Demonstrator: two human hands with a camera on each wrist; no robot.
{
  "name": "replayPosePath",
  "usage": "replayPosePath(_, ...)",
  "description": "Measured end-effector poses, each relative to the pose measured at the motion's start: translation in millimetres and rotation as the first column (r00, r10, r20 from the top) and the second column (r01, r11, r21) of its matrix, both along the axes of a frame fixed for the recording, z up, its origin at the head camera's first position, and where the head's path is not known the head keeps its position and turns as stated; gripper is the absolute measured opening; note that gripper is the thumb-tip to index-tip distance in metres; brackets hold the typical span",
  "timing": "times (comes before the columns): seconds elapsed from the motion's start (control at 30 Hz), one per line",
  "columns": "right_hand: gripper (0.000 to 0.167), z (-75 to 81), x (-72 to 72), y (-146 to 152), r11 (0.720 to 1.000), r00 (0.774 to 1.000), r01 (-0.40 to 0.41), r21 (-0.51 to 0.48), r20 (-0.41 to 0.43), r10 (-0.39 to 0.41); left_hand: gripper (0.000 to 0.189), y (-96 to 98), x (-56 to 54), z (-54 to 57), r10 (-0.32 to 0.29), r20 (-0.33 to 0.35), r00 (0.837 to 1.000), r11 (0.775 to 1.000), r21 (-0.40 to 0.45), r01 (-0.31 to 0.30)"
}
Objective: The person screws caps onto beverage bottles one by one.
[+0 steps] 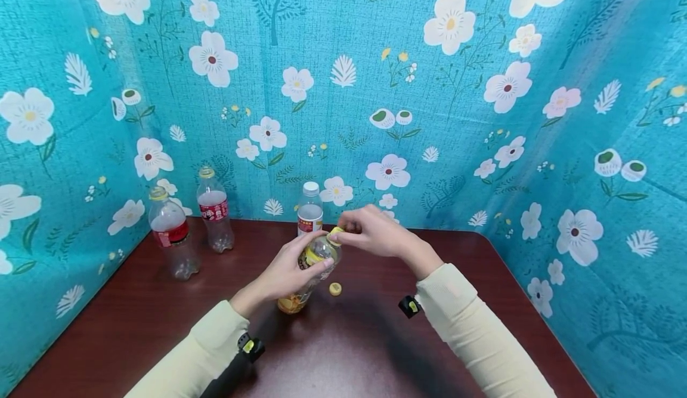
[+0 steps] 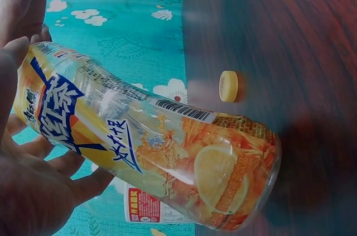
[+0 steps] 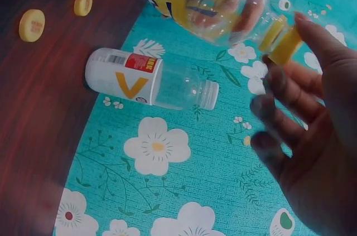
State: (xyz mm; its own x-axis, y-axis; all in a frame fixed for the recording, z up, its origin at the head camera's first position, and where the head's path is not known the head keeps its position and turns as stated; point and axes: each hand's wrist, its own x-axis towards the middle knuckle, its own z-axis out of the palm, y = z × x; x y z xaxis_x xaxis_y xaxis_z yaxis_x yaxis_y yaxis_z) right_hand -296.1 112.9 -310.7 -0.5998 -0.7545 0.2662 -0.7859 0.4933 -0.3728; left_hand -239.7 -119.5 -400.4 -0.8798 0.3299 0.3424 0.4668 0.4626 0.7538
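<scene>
A clear plastic tea bottle [image 1: 292, 304], its label printed with lemon slices, leans over the table. My left hand [image 1: 290, 268] grips it around the upper body, thumb on the near side. At its mouth my right hand [image 1: 378, 234] pinches a yellow cap [image 3: 286, 46] between thumb and fingers. The right wrist view shows the cap at the bottle's neck, just beyond a yellow neck ring [image 3: 272, 33]; whether it is threaded on I cannot tell. A loose yellow cap [image 2: 228, 86] lies on the table beside the bottle, with a second loose cap [image 3: 83, 4] in the right wrist view.
Behind the tea bottle stands a white-capped bottle [image 1: 310, 212] with a white and red label. Two clear red-labelled bottles [image 1: 170, 231] with yellowish tops stand at the left. A floral blue curtain [image 1: 343, 88] surrounds the dark red table [image 1: 343, 356].
</scene>
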Motion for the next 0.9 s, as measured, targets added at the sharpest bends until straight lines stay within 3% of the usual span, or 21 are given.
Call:
replayPosePath(0.1,0.044,0.1,0.6,0.4,0.997,0.996,0.077,0.002,-0.056,-0.076,0.065,0.2,-0.2,0.5,0.005,0.004,1.000,1.000,-0.006,-0.005)
replayPosePath(0.2,0.050,1.2,0.4,3.2,0.995,0.993,0.099,-0.013,-0.057,-0.099,0.064,0.2,-1.1,0.5,0.007,0.005,1.000,1.000,0.001,-0.007)
replayPosePath(0.4,0.023,7.4,0.0,10.0,0.999,0.999,0.016,-0.031,0.044,-0.014,0.063,-1.4,-2.1,-0.4,0.006,0.024,1.000,1.000,0.016,-0.007)
replayPosePath(0.57,0.048,10.7,2.3,9.8,0.996,0.980,-0.086,0.002,0.181,0.084,0.063,-1.9,-2.1,0.3,-0.006,0.021,1.000,1.000,0.021,0.005)
replayPosePath(0.73,0.039,9.0,2.0,6.5,0.988,0.976,-0.151,0.015,0.164,0.146,0.063,-2.3,-1.9,-1.0,-0.009,0.005,1.000,1.000,0.018,0.008)
replayPosePath(0.9,0.027,5.3,0.3,3.4,0.990,0.982,-0.143,0.011,0.128,0.140,0.063,-2.3,-1.3,-2.2,-0.007,-0.005,1.000,1.000,0.019,0.007)
